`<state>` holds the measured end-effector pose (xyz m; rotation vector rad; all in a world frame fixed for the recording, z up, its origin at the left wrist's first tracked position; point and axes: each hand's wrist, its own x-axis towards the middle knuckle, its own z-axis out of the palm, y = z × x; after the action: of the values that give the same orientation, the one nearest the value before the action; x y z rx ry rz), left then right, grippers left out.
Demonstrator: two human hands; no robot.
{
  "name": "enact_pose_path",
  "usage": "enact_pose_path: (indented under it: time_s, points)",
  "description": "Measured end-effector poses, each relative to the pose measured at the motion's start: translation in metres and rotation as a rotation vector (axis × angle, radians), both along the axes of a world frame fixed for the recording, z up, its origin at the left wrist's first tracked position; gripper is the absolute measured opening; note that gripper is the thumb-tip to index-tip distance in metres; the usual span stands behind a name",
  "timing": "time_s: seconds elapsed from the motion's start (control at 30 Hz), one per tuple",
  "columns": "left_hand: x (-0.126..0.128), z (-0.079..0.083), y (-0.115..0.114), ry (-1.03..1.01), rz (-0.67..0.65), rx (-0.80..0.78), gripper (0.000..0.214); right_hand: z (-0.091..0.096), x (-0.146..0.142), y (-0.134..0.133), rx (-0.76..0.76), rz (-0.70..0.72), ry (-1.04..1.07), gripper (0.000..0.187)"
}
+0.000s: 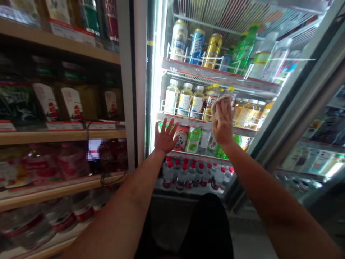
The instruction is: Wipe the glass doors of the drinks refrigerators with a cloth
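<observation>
Dark trousers (210, 226) sit lowest, w/ red-capped water bottles (188, 174) on the fridge's bottom shelf just beyond. Left hand (165, 136) is open, fingers spread, by the middle shelf edge (194, 123), beside a red-label bottle (181, 138). Right hand (222, 124) is clamped on a pale cloth (219, 101), held vs. the drinks right of the pale-capped bottles (184, 100); cans (198, 45) stand higher, further back.

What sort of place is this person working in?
Most likely a convenience store or small supermarket: an open glass-door cooler holds rows of bottled drinks, and the wooden shelves beside it carry packaged goods above price strips.
</observation>
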<state>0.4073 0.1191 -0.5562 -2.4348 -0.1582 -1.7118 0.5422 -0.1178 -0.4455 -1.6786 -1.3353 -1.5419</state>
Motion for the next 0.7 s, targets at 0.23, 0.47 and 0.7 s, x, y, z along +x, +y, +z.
enact_pose_path:
  time_s: [0.23, 0.47, 0.7]
  points:
    - [-0.001, -0.001, 0.000, -0.026, 0.010, 0.030, 0.057, 0.009, -0.032, 0.033, -0.201, -0.023, -0.037, 0.055]
    - [-0.002, -0.001, -0.001, -0.045, 0.039, 0.096, 0.054, 0.011, -0.050, 0.069, -0.287, 0.004, -0.047, 0.059]
    - [-0.004, -0.002, -0.004, -0.060, 0.106, 0.142, 0.055, 0.015, -0.060, 0.091, -0.184, 0.000, -0.035, 0.058]
